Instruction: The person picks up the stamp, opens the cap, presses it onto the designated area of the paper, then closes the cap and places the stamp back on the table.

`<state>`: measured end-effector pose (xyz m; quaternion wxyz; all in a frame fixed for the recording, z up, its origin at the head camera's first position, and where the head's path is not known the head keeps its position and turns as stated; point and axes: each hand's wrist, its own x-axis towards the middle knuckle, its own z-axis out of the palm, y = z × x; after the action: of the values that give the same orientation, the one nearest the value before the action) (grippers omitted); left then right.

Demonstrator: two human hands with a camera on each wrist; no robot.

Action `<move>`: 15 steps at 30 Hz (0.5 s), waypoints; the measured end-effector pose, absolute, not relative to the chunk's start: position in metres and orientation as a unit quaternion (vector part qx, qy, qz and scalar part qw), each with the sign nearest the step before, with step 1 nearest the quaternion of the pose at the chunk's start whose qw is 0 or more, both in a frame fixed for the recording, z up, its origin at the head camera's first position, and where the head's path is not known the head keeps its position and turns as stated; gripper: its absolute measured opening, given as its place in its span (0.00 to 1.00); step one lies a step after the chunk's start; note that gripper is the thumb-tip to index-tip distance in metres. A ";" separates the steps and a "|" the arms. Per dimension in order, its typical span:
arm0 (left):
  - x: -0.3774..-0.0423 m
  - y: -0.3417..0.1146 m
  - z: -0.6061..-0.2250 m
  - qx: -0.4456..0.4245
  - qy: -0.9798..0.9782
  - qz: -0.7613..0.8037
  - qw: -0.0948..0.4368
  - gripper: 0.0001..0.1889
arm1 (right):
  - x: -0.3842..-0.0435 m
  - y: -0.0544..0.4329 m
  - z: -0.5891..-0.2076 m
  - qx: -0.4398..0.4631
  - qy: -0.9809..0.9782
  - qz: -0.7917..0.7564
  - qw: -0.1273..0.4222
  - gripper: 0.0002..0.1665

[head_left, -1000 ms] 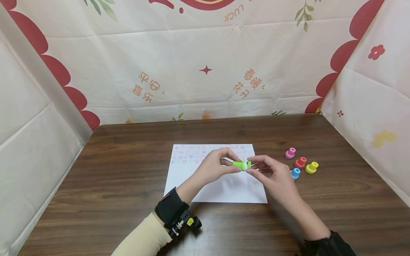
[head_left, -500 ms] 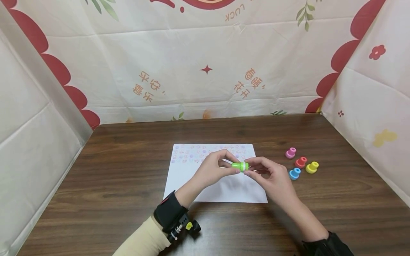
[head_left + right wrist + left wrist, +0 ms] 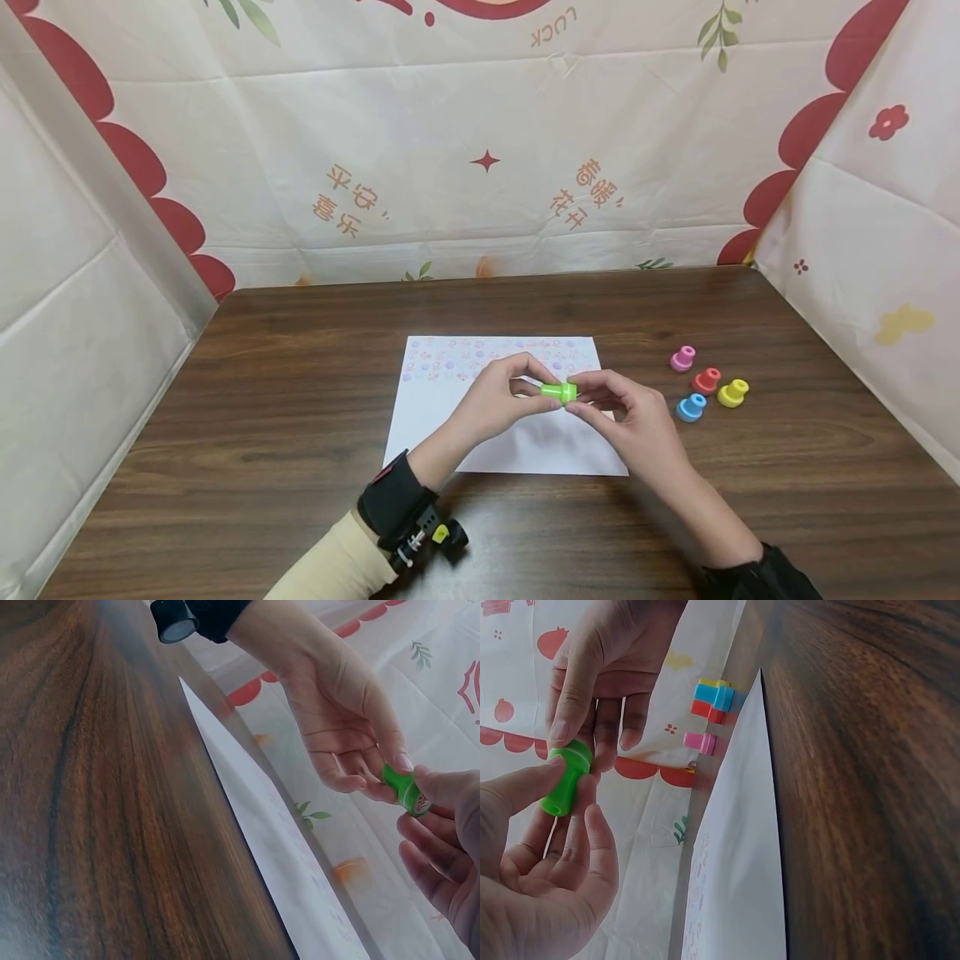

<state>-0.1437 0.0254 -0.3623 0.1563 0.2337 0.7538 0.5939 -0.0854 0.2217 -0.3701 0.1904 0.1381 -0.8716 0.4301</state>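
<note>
A small green toy stamp [image 3: 557, 393] is held sideways above the white paper sheet [image 3: 525, 454]. My left hand [image 3: 491, 398] pinches its narrow handle between thumb and fingers. From the other side, my right hand [image 3: 637, 421] pinches the wide end with thumb and index finger. Seen from the left wrist, the green stamp [image 3: 570, 780] looks closed up, its cap against the body. On the end of the stamp [image 3: 409, 791] in the right wrist view is a small printed design. Rows of faint pink and purple stamp prints cover the sheet's far part.
Right of the paper stand several more stamps: pink [image 3: 682, 359], red [image 3: 707, 382], yellow [image 3: 732, 393] and blue [image 3: 691, 407]. The brown wooden table [image 3: 300, 392] ends at a patterned white cloth [image 3: 420, 125], which also hangs along both sides.
The green cap and the stamp body have come together; the white band between them has gone from sight. My right hand has shifted slightly left toward my left hand.
</note>
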 end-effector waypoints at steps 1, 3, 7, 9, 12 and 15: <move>-0.143 0.025 -0.362 0.233 0.753 0.594 0.157 0.10 | -0.085 0.221 -0.370 0.139 -0.871 0.431 0.190 0.15; -0.143 0.024 -0.363 0.234 0.755 0.593 0.157 0.10 | -0.085 0.220 -0.371 0.143 -0.871 0.433 0.185 0.15; -0.142 0.023 -0.365 0.239 0.764 0.579 0.155 0.10 | -0.086 0.220 -0.371 0.149 -0.875 0.428 0.168 0.15; -0.142 0.022 -0.364 0.241 0.771 0.570 0.153 0.10 | -0.086 0.219 -0.371 0.155 -0.880 0.420 0.162 0.16; -0.140 0.021 -0.364 0.246 0.779 0.556 0.153 0.10 | -0.086 0.219 -0.371 0.179 -0.882 0.406 0.159 0.20; -0.139 0.020 -0.365 0.252 0.789 0.540 0.153 0.10 | -0.086 0.218 -0.372 0.212 -0.882 0.388 0.165 0.23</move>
<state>-0.1386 0.0205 -0.3645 0.1532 0.2518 0.7887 0.5396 -0.0862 0.2180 -0.3717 0.1645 0.2122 -0.8818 0.3877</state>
